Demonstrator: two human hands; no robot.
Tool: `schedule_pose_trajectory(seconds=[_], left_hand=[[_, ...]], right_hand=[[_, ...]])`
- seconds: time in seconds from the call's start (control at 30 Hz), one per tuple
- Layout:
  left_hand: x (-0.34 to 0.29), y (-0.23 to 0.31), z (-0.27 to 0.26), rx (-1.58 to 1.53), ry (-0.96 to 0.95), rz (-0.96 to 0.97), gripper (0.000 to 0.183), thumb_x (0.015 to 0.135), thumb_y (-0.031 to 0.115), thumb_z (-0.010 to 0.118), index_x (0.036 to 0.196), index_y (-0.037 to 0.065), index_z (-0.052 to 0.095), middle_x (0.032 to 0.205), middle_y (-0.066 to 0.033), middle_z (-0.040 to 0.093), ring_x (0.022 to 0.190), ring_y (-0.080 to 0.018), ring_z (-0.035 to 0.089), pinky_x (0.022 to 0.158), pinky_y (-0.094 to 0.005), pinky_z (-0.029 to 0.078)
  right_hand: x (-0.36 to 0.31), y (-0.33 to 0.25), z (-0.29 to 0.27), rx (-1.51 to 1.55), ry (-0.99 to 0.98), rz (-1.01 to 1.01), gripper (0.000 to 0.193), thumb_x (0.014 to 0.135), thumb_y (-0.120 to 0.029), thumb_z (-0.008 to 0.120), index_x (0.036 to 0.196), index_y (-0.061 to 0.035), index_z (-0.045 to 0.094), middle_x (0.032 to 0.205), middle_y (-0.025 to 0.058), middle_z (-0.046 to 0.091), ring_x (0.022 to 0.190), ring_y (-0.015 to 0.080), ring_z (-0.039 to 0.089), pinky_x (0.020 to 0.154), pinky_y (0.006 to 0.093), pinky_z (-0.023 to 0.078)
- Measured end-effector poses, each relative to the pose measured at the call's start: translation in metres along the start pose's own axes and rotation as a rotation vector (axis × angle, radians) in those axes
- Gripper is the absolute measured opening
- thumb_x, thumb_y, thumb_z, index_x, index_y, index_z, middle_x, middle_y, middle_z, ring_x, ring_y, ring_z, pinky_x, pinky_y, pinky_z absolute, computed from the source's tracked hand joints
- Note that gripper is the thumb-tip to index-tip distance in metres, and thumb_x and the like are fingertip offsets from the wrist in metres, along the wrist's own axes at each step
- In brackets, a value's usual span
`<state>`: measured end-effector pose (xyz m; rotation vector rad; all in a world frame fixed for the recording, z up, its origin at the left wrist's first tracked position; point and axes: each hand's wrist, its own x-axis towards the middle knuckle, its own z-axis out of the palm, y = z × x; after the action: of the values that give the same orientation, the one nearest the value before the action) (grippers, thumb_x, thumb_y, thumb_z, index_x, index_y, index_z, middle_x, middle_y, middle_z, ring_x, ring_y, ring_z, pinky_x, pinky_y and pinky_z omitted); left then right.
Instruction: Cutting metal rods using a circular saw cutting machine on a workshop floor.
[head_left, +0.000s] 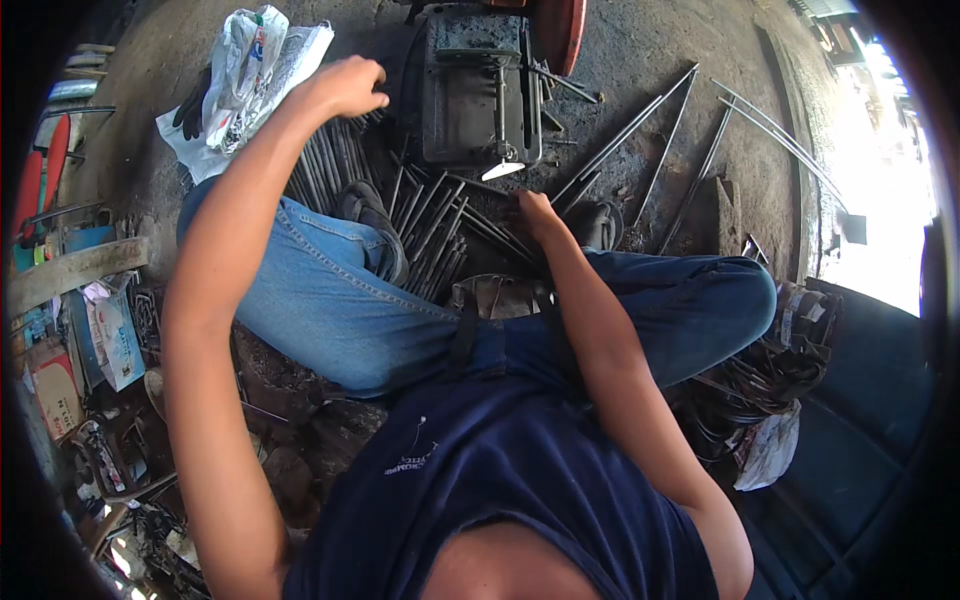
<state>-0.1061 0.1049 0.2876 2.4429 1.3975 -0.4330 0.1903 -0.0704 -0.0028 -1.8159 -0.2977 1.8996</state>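
Observation:
My left hand (350, 88) hovers over the left-hand bundle of metal rods (325, 165), beside a dark boxy metal machine (470, 110). Its fingers bend slightly, thumb apart, and nothing shows between them. Closer to me, my right hand (537, 213) is closed around the end of a dark metal rod (478, 186), which slants left just below the machine. A thin shaft (502, 115) runs along the machine's right part, with a pale triangular plate (503, 170) at its near end. More loose rods (435, 240) lie fanned out between my feet.
Long thin bars (680, 130) lie on the ground to the right. At the upper left are white plastic bags (245, 90) with a dark glove (192, 110). Boxes (112, 335) and tools clutter the left side. A coil of dark wire (765, 375) sits beside my right knee.

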Motion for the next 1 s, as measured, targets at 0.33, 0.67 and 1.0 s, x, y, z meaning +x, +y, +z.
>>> schedule_pose_trajectory(seconds=[0.33, 0.67, 1.0], left_hand=[[0.005, 0.037, 0.005, 0.011, 0.011, 0.095, 0.041, 0.087, 0.029, 0.066, 0.117, 0.0, 0.064, 0.118, -0.0218, 0.064, 0.114, -0.0349, 0.06, 0.097, -0.0447, 0.049], [-0.002, 0.052, 0.018, 0.046, -0.106, 0.131, 0.039, 0.086, 0.028, 0.067, 0.113, 0.0, 0.064, 0.114, -0.0199, 0.066, 0.11, -0.0349, 0.062, 0.095, -0.0451, 0.05], [0.005, 0.051, 0.017, 0.072, -0.186, 0.097, 0.044, 0.087, 0.027, 0.066, 0.121, -0.001, 0.061, 0.121, -0.0202, 0.063, 0.115, -0.034, 0.06, 0.098, -0.0443, 0.049]], right_hand=[[0.007, 0.0, 0.019, 0.313, -0.07, 0.082, 0.037, 0.097, -0.026, 0.047, 0.126, -0.0021, 0.046, 0.11, 0.0232, 0.062, 0.093, 0.0358, 0.065, 0.078, 0.05, 0.056], [0.008, -0.006, 0.024, 0.56, -0.07, 0.072, 0.038, 0.097, -0.029, 0.046, 0.127, -0.0067, 0.044, 0.115, 0.0185, 0.059, 0.103, 0.035, 0.059, 0.091, 0.0519, 0.048], [0.035, -0.006, 0.021, 0.8, -0.213, 0.051, 0.022, 0.092, -0.016, 0.056, 0.112, -0.0053, 0.054, 0.106, 0.0118, 0.058, 0.089, 0.0271, 0.059, 0.084, 0.0416, 0.051]])
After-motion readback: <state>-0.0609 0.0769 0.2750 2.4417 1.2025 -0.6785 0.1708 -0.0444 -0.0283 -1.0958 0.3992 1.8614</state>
